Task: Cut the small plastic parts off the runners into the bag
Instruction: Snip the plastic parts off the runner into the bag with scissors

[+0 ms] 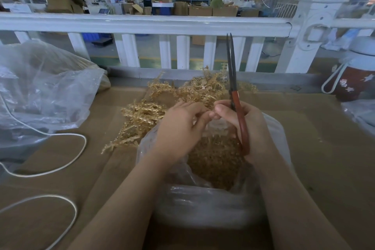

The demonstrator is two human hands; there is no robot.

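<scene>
Nearest lies the clear, crinkled bag [203,205], holding many small amber parts [215,160]; above it the left hand [178,128] and right hand [243,126] pinch something too small to tell; the right also grips red-handled scissors [236,95], blades nearly together; behind the bag spiky amber runners [142,115] wait; parts could miss its soft mouth.

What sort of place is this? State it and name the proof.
Probably a factory floor: stacked cardboard boxes and workers at benches behind a white railing, and a pile of moulded plastic runners on the worktable.
</scene>
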